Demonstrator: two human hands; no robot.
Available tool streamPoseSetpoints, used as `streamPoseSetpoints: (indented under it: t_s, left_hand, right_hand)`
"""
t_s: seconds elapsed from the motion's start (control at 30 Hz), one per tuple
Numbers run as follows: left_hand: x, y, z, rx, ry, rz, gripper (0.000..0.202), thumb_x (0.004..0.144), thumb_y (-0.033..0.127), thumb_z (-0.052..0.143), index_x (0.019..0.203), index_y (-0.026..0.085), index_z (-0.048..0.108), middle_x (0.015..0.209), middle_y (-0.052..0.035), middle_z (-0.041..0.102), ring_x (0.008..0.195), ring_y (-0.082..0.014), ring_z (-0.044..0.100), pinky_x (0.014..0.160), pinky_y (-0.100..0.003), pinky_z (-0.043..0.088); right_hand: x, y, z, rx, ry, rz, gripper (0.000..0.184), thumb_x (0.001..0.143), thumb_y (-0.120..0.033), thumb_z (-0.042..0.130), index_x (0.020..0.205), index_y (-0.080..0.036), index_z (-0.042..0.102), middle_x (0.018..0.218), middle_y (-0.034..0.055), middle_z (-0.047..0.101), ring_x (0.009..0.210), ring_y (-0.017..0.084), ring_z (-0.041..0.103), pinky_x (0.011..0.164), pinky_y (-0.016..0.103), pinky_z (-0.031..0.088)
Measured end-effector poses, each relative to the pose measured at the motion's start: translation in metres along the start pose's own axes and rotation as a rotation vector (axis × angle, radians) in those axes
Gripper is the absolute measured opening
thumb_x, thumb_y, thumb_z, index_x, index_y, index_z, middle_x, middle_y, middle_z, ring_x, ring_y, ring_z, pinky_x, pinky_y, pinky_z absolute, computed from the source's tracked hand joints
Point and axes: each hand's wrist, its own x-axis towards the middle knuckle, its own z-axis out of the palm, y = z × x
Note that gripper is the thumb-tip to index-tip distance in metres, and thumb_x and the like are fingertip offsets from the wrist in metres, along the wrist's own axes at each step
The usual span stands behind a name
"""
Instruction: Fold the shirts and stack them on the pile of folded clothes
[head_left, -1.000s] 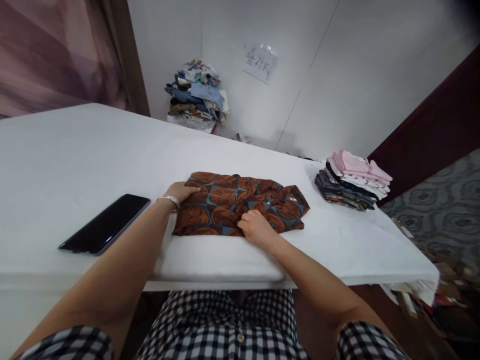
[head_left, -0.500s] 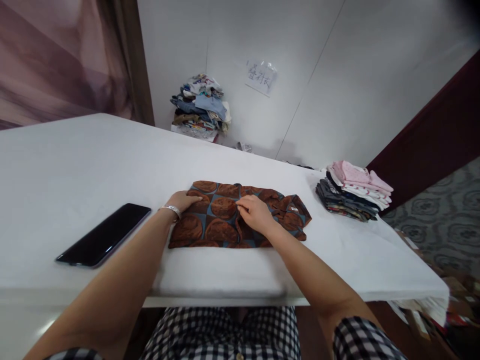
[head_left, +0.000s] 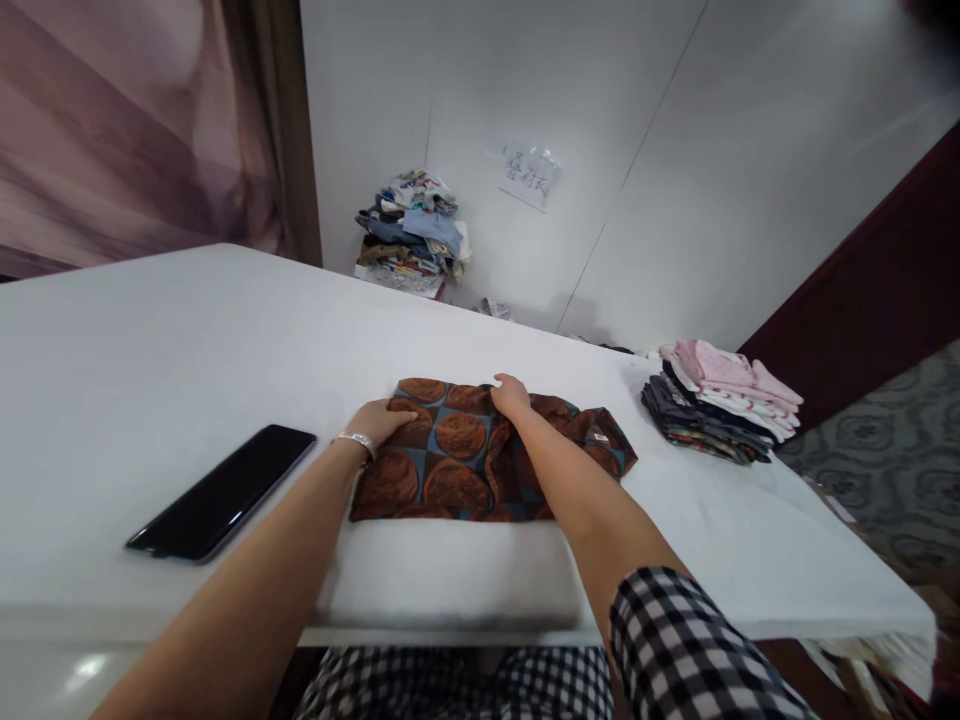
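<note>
A brown and blue patterned shirt [head_left: 457,470] lies folded into a long shape on the white table, with its collar and a small label at the right end. My left hand [head_left: 379,425], with a silver bracelet at the wrist, is at the shirt's left edge. Its thumb rests over the cloth, and the other fingers are partly hidden. Reaching across the shirt, my right hand [head_left: 511,395] is closed on the fabric at the far edge, near the middle. My right forearm covers part of the shirt's right half.
A black phone [head_left: 225,495] lies on the table [head_left: 247,330] at the left. Folded clothes [head_left: 720,400] are stacked at the right. Behind the table's far edge, a heap of clothes [head_left: 416,235] stands against the wall, beside a taped paper sign [head_left: 529,177].
My right hand has moved from the middle of the shirt away to its far edge. My left hand remains at the left edge. The camera view has shifted slightly.
</note>
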Motion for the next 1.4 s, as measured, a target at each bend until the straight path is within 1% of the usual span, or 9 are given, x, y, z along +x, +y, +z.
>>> streamPoseSetpoints:
  t_s: [0.23, 0.43, 0.53, 0.7, 0.87, 1.03, 1.13, 1.3, 1.4]
  left_hand:
    - [0.005, -0.004, 0.001, 0.032, -0.024, 0.007, 0.037, 0.061, 0.047, 0.069, 0.084, 0.017, 0.07, 0.084, -0.0098, 0.073, 0.08, -0.0262, 0.068, 0.069, -0.033, 0.053]
    - [0.001, 0.0, 0.0, -0.01, -0.015, -0.017, 0.033, 0.058, 0.043, 0.074, 0.079, 0.017, 0.07, 0.081, -0.0094, 0.073, 0.079, -0.0269, 0.068, 0.07, -0.033, 0.053]
    - [-0.001, 0.002, -0.001, -0.035, -0.009, -0.023, 0.03, 0.059, 0.041, 0.074, 0.078, 0.018, 0.07, 0.08, -0.0086, 0.073, 0.08, -0.0265, 0.068, 0.069, -0.033, 0.053]
    - [0.001, 0.0, -0.001, -0.03, -0.022, -0.023, 0.036, 0.059, 0.042, 0.073, 0.085, 0.017, 0.071, 0.084, -0.0097, 0.073, 0.081, -0.0257, 0.068, 0.07, -0.032, 0.053]
    - [0.002, -0.002, 0.0, -0.018, -0.009, -0.019, 0.039, 0.059, 0.044, 0.073, 0.086, 0.017, 0.071, 0.087, -0.0105, 0.073, 0.083, -0.0268, 0.068, 0.072, -0.034, 0.053]
    - [0.001, 0.0, 0.001, 0.017, 0.009, -0.007, 0.039, 0.058, 0.045, 0.072, 0.086, 0.018, 0.071, 0.085, -0.0088, 0.073, 0.085, -0.0272, 0.067, 0.072, -0.033, 0.053]
    - [0.0, 0.001, 0.001, 0.02, 0.002, -0.011, 0.04, 0.057, 0.046, 0.073, 0.085, 0.017, 0.072, 0.081, -0.0083, 0.073, 0.082, -0.0271, 0.067, 0.071, -0.033, 0.053]
    - [-0.002, 0.004, 0.0, 0.051, 0.002, -0.011, 0.039, 0.059, 0.046, 0.073, 0.085, 0.017, 0.072, 0.085, -0.0086, 0.073, 0.083, -0.0265, 0.067, 0.073, -0.033, 0.052]
    - [-0.004, 0.005, 0.001, 0.007, -0.003, -0.025, 0.039, 0.06, 0.043, 0.072, 0.09, 0.017, 0.072, 0.089, -0.0083, 0.073, 0.083, -0.0248, 0.067, 0.072, -0.032, 0.053]
  right_hand:
    - [-0.001, 0.017, -0.022, 0.305, -0.089, 0.122, 0.04, 0.083, -0.014, 0.046, 0.121, -0.012, 0.054, 0.06, -0.0009, 0.059, 0.05, 0.012, 0.055, 0.052, 0.024, 0.048]
    - [-0.011, 0.023, -0.029, 0.388, -0.238, 0.064, 0.034, 0.086, -0.02, 0.048, 0.118, -0.018, 0.058, 0.065, -0.0017, 0.061, 0.053, 0.008, 0.055, 0.054, 0.02, 0.046]
    - [-0.01, 0.023, -0.029, 0.313, -0.282, 0.034, 0.026, 0.079, -0.026, 0.06, 0.103, -0.018, 0.066, 0.064, -0.0012, 0.062, 0.051, 0.009, 0.052, 0.05, 0.02, 0.042]
    - [-0.006, 0.016, -0.03, 0.118, -0.285, -0.042, 0.007, 0.064, -0.012, 0.069, 0.058, -0.014, 0.064, 0.045, -0.0032, 0.052, 0.047, 0.009, 0.046, 0.049, 0.021, 0.034]
    - [-0.007, 0.008, -0.03, 0.029, -0.172, -0.093, 0.014, 0.077, -0.025, 0.059, 0.068, -0.016, 0.064, 0.057, -0.0017, 0.059, 0.056, 0.011, 0.051, 0.055, 0.021, 0.038]
    - [-0.011, 0.012, -0.039, -0.125, -0.041, -0.057, 0.014, 0.072, -0.015, 0.062, 0.084, -0.014, 0.067, 0.076, 0.0063, 0.067, 0.074, 0.018, 0.059, 0.069, 0.027, 0.043]
    - [-0.032, 0.012, -0.041, -0.129, 0.01, -0.197, 0.02, 0.08, -0.022, 0.057, 0.098, -0.018, 0.065, 0.088, 0.0045, 0.068, 0.082, 0.017, 0.059, 0.075, 0.027, 0.043]
    - [-0.111, 0.005, -0.044, -0.025, -0.363, -0.531, 0.03, 0.089, -0.041, 0.05, 0.104, -0.021, 0.065, 0.078, -0.0006, 0.066, 0.066, 0.012, 0.057, 0.064, 0.023, 0.042]
    - [-0.15, 0.005, -0.05, -0.208, -0.582, -0.608, 0.029, 0.086, -0.045, 0.055, 0.102, -0.023, 0.067, 0.074, -0.0013, 0.066, 0.063, 0.012, 0.057, 0.059, 0.023, 0.039]
